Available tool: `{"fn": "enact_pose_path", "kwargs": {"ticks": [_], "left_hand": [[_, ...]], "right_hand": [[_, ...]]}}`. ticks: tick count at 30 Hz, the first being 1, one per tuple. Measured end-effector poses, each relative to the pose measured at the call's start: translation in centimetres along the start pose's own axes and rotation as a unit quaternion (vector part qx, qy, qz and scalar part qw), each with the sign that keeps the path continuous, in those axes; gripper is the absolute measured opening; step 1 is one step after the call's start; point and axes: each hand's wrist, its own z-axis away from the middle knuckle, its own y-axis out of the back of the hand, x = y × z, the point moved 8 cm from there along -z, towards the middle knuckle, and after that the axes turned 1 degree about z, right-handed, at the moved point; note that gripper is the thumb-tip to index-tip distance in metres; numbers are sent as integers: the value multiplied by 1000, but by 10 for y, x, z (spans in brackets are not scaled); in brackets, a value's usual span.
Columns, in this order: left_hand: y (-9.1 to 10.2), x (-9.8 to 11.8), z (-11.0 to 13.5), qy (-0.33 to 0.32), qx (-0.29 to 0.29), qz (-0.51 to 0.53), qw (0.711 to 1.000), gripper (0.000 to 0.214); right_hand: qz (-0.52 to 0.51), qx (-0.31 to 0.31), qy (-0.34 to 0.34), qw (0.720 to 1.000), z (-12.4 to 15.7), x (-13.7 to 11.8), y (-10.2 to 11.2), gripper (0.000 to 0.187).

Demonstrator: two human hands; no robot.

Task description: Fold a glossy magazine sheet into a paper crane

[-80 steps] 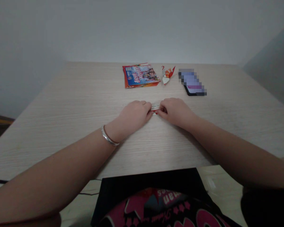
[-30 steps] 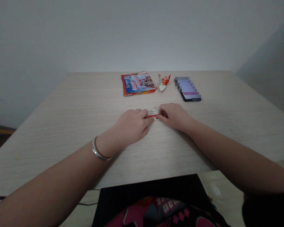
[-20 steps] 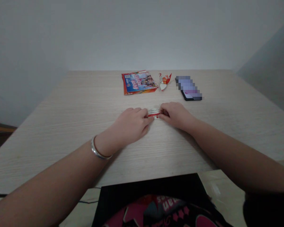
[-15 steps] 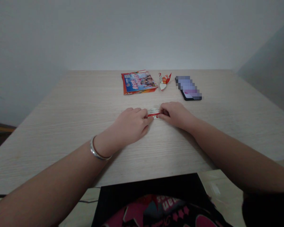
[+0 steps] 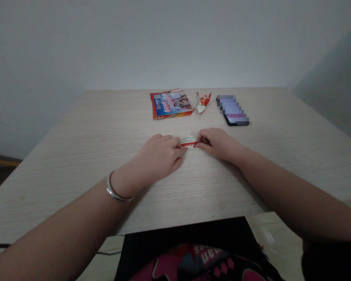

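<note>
A small folded piece of paper (image 5: 188,143), white with a red stripe and fine print, lies low at the middle of the table between my two hands. My left hand (image 5: 163,156), with a silver bangle at the wrist, has its fingers closed on the paper's left end. At the right end, my right hand (image 5: 217,143) pinches the paper between thumb and fingers. Both fingertips and the paper's ends are partly hidden by the hands.
Beyond my hands lies a stack of printed leaflets (image 5: 172,104). Right of it stands a folded paper crane (image 5: 203,103) in red and white, then a phone (image 5: 233,111) with a blurred screen. The pale wooden table (image 5: 99,128) meets a wall behind.
My left hand has shifted slightly left, and a little more of the paper shows between the hands. My right hand keeps its pinch. The whole view has tilted slightly.
</note>
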Motion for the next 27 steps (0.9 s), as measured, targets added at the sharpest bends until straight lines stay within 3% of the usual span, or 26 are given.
{"fn": "enact_pose_path", "kwargs": {"ticks": [15,23,27], "left_hand": [[-5,2,0,0,22,10,1000,27],[0,3,-1,0,34,-18,999,31],[2,3,-2,3,36,-12,999,29]], "right_hand": [[58,0,33,998,2,-9,3,11],[-45,45,-8,998,4,7,5,21],[-43,52,-10,998,5,5,8,20]]}}
